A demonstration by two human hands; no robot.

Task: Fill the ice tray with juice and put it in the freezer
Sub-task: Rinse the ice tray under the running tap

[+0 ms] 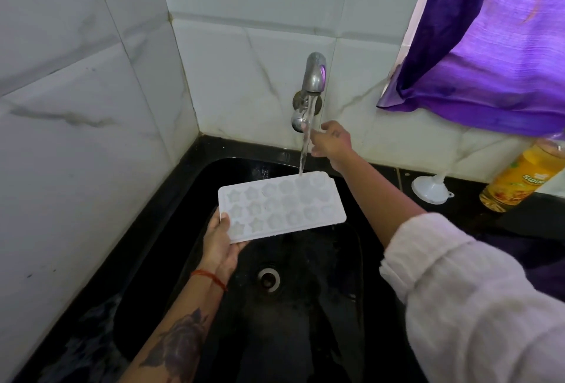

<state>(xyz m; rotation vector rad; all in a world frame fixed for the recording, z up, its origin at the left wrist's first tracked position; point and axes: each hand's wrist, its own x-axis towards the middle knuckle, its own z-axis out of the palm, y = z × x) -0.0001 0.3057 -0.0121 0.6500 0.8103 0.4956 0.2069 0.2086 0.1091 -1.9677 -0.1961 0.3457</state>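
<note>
A white ice tray with star- and flower-shaped moulds is held level over a black sink, its long side running from lower left to upper right. The left hand grips the tray's near left end, thumb laid on the top rim and the fingers curled underneath; a red thread circles that wrist and a dark tattoo shows further down the forearm. Water runs in a steady stream from a metal tap fixed to the marbled white wall tiles, and it lands on the far right corner of the tray. The right hand reaches toward the tap's knob, just beside the stream, with the fingers loosely spread and nothing held in them; whether the fingertips touch the knob cannot be told, as the water crosses in front. That arm wears a white sleeve pushed up toward the elbow. The round metal drain sits in the sink's floor below the tray. On the black counter to the right stands a white funnel, wide mouth down, and near it, at the frame's right edge, a bottle with a yellow label and amber liquid appears tilted. A purple curtain hangs above that counter, well apart from the tap.
</note>
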